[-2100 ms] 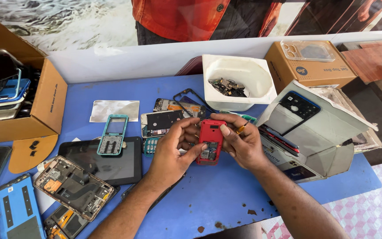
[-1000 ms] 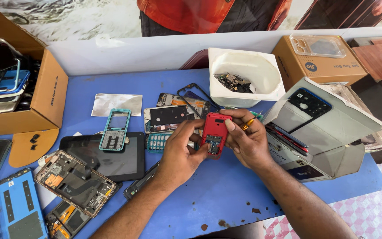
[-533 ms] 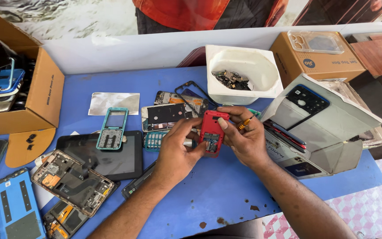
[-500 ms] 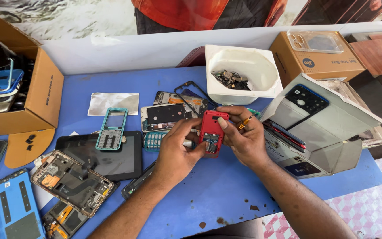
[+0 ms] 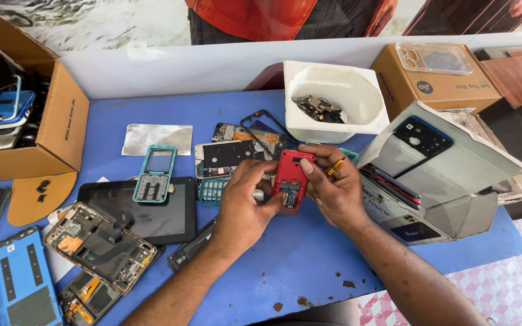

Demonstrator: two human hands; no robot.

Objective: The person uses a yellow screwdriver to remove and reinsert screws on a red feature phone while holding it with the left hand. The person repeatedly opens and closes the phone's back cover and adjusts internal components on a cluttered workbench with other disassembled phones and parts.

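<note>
At the bench's left edge stood an open cardboard box (image 5: 43, 130) stuffed with phone panels and screens. Near the front left corner lay a blue back cover (image 5: 22, 281), and beside it an opened phone frame (image 5: 98, 246) showing its orange and black insides. A dark tablet (image 5: 152, 211) lay flat further in, with a teal keypad frame (image 5: 155, 174) resting across its upper edge. Behind that, towards the back edge, was a silvery foil pouch (image 5: 156, 139).

Around the bench's middle the person's left hand (image 5: 246, 202) curled round the left side of a small red phone body (image 5: 290, 180), fingers bent and thumb pressed against its lower edge. The red phone body was held just above the blue bench top, upright and tilted slightly, its open back with the circuit board facing up. The right hand (image 5: 333, 190) closed on its right side, thumb laid on the upper face, and pinched a thin yellow-handled tool (image 5: 335, 166) between the fingers. So the phone sat between both hands, gripped from either flank.

Behind the hands, near the back edge, stood a white tub (image 5: 333, 99) holding small metal parts. Towards the right edge lay an opened grey carton (image 5: 448, 163) with a dark phone cover on its flap, and behind it a brown cardboard box (image 5: 436, 84).
</note>
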